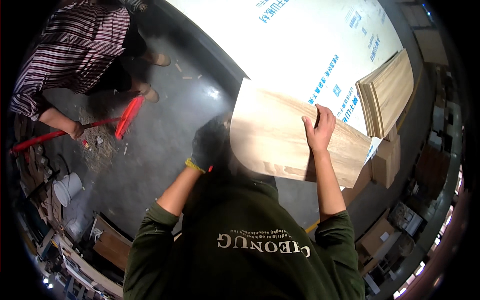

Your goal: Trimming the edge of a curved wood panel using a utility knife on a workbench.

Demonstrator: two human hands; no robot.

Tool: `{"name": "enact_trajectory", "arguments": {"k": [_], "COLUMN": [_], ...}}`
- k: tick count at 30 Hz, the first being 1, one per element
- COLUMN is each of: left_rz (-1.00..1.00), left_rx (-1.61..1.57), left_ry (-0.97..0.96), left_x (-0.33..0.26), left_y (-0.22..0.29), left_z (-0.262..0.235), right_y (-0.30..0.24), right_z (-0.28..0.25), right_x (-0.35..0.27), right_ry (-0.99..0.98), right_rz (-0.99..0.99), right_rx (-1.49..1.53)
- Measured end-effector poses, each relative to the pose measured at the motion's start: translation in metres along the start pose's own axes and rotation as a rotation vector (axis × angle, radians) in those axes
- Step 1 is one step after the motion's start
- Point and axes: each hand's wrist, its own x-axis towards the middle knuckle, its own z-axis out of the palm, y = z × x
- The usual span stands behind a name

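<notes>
A light wood-grain panel (275, 130) with a rounded left end lies on the near part of a white-topped stack or table (290, 50), its left end jutting past the corner. My right hand (321, 131), bare, rests on top of the panel near its far edge, thumb apart from the fingers. At the panel's rounded end is my left hand (207, 143), in a dark glove with a yellow cuff. Shadow hides its fingers, so whether it grips the edge is unclear.
Several similar wood panels (385, 95) are stacked on the right of the white surface. Cardboard boxes (386, 162) stand below. At left, a person in a striped shirt (82, 42) holds a red-handled broom (129, 117) beside swept debris (97, 142). A white bucket (67, 189) stands nearer.
</notes>
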Motion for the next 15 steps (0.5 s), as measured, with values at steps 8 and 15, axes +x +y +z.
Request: {"name": "enact_trajectory", "arguments": {"k": [8,15], "left_rz": [0.222,0.373], "left_rx": [-0.105,0.359], "left_ry": [-0.078,-0.147], "left_x": [0.127,0.110], "left_y": [-0.033,-0.009], "left_z": [-0.041,-0.046], "right_y": [-0.028,-0.029], "right_z": [0.017,0.016], "right_x": [0.037,0.036], "right_ry": [0.025,0.025], "right_rz": [0.023,0.065], "right_rx": [0.034,0.050]}}
